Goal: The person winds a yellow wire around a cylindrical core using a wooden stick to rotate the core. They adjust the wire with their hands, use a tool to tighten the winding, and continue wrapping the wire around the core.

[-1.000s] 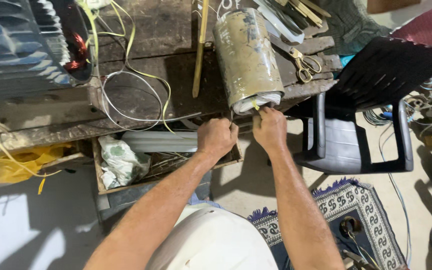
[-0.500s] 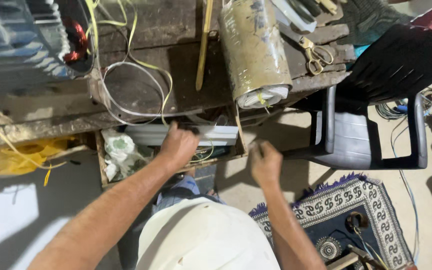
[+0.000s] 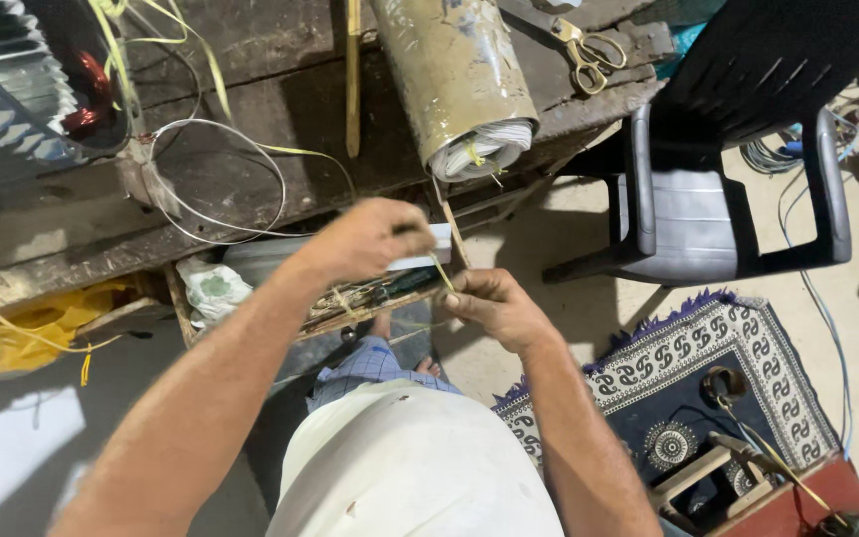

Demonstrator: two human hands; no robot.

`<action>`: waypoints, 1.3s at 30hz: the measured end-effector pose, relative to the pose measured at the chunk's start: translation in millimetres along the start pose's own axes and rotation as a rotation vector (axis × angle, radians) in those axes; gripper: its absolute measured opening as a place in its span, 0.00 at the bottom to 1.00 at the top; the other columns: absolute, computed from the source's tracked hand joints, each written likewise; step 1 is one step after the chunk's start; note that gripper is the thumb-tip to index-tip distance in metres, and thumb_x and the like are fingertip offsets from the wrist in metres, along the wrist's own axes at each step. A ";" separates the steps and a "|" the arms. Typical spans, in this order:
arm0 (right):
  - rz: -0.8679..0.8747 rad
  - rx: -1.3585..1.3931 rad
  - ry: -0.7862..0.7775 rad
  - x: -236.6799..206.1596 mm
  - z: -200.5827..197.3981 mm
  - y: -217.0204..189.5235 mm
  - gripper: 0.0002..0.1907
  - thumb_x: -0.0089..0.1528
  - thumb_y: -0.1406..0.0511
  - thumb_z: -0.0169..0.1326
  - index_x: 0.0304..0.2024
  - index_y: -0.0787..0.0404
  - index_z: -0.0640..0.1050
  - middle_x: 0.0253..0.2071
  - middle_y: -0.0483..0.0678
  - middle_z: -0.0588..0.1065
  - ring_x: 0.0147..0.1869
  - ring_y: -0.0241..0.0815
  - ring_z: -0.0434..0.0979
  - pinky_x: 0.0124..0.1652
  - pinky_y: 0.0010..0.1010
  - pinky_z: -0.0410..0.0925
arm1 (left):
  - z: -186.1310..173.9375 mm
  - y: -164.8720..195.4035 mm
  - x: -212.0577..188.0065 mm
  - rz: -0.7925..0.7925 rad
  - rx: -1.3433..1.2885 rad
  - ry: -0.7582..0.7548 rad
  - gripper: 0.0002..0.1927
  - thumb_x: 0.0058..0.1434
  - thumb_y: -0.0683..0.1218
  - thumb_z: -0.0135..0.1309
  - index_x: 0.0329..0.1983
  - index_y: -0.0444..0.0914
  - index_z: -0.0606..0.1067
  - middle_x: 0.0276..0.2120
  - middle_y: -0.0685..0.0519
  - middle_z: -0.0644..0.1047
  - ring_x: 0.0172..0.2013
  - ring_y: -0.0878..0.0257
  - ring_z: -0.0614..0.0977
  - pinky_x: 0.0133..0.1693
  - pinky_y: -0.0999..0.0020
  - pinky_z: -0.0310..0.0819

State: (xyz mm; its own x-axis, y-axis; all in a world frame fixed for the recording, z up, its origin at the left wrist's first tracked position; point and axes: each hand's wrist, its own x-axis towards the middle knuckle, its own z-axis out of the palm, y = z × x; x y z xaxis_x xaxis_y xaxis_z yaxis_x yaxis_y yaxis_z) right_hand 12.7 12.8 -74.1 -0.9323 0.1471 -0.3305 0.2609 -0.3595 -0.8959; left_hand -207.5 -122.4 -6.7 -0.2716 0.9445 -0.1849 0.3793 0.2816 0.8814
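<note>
— Item held?
— Thin yellow strip (image 3: 441, 270), stretched between my left hand (image 3: 375, 239) and right hand (image 3: 494, 306); both pinch its ends, close together.
— Surroundings?
— Rolled cylinder (image 3: 459, 85) above my hands; black chair (image 3: 738, 149) to the right.

Open floor (image 3: 539, 224) just right of the fingers (image 3: 449, 298), up to the chair (image 3: 728, 199). Blocked above by the bench edge (image 3: 280, 214) and overhanging roll (image 3: 454, 85). Crowded left and below by a cluttered crate (image 3: 350, 303). Farther right, hemmed by rug (image 3: 708, 358).
</note>
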 end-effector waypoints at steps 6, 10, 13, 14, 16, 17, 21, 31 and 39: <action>0.124 0.220 0.292 -36.5 -54.7 26.2 0.06 0.63 0.66 0.58 0.36 0.64 0.80 0.28 0.46 0.76 0.28 0.36 0.73 0.30 0.27 0.68 | -26.2 -59.0 -24.2 -0.220 0.179 0.331 0.14 0.64 0.53 0.58 0.42 0.39 0.83 0.34 0.45 0.84 0.36 0.56 0.84 0.40 0.59 0.74; -0.032 0.400 0.319 -50.9 -79.9 37.5 0.10 0.67 0.63 0.56 0.36 0.65 0.78 0.26 0.48 0.74 0.27 0.38 0.72 0.27 0.28 0.66 | -17.2 -82.4 -44.9 -0.108 0.285 0.412 0.14 0.64 0.54 0.59 0.40 0.38 0.83 0.33 0.43 0.83 0.34 0.55 0.84 0.38 0.57 0.75; -0.100 0.471 0.451 -57.2 -90.0 37.5 0.08 0.67 0.65 0.56 0.36 0.64 0.77 0.26 0.48 0.74 0.28 0.40 0.73 0.27 0.28 0.65 | -6.1 -82.7 -54.0 -0.290 0.352 0.374 0.17 0.62 0.57 0.60 0.39 0.38 0.82 0.28 0.40 0.80 0.28 0.48 0.82 0.33 0.53 0.73; -0.127 0.477 0.462 -58.1 -92.0 36.1 0.09 0.67 0.65 0.56 0.36 0.64 0.77 0.26 0.48 0.74 0.28 0.40 0.73 0.27 0.28 0.65 | -3.3 -80.0 -56.0 -0.373 0.380 0.346 0.17 0.63 0.58 0.60 0.40 0.40 0.83 0.28 0.40 0.80 0.29 0.47 0.82 0.35 0.52 0.73; -0.175 0.495 0.476 -57.8 -92.8 32.8 0.10 0.67 0.64 0.55 0.35 0.65 0.78 0.25 0.48 0.75 0.27 0.39 0.73 0.27 0.29 0.66 | 2.1 -70.3 -61.2 -0.546 0.440 0.292 0.17 0.64 0.60 0.59 0.42 0.42 0.83 0.28 0.40 0.81 0.31 0.46 0.83 0.38 0.51 0.73; -0.131 0.416 0.533 -56.6 -91.4 31.2 0.09 0.66 0.64 0.56 0.35 0.65 0.78 0.24 0.47 0.74 0.26 0.39 0.72 0.26 0.28 0.65 | 5.8 -63.4 -63.0 -0.450 0.558 0.291 0.16 0.63 0.59 0.59 0.42 0.44 0.83 0.32 0.42 0.81 0.35 0.47 0.82 0.41 0.51 0.73; -0.011 0.016 0.597 -47.5 -74.2 26.2 0.08 0.65 0.64 0.58 0.36 0.64 0.82 0.24 0.42 0.73 0.26 0.32 0.68 0.27 0.25 0.62 | 31.0 -23.4 -61.7 -0.003 0.774 0.388 0.16 0.58 0.52 0.59 0.49 0.46 0.83 0.48 0.46 0.78 0.52 0.46 0.77 0.53 0.49 0.70; -0.094 0.037 0.415 -43.7 -36.7 17.6 0.12 0.66 0.62 0.60 0.34 0.65 0.81 0.24 0.39 0.73 0.27 0.28 0.66 0.27 0.22 0.60 | 121.5 27.9 -1.7 0.149 0.260 0.070 0.19 0.61 0.43 0.53 0.56 0.37 0.77 0.48 0.43 0.81 0.49 0.44 0.82 0.52 0.55 0.75; -0.422 0.416 0.497 -62.7 -23.6 47.0 0.13 0.71 0.60 0.57 0.39 0.64 0.78 0.39 0.44 0.75 0.41 0.31 0.71 0.45 0.23 0.66 | 152.8 3.6 8.6 -0.200 -0.609 -0.103 0.14 0.70 0.47 0.49 0.49 0.35 0.80 0.31 0.52 0.83 0.28 0.70 0.81 0.32 0.74 0.77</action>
State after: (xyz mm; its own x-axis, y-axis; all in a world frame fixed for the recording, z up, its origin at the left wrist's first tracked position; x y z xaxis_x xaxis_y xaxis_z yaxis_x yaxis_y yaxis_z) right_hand 89.3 8.4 -102.5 -0.6843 0.7095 -0.1685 -0.2987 -0.4835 -0.8228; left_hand -73.3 -87.4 -71.5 -0.1874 0.9037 -0.3850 -0.2478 0.3358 0.9088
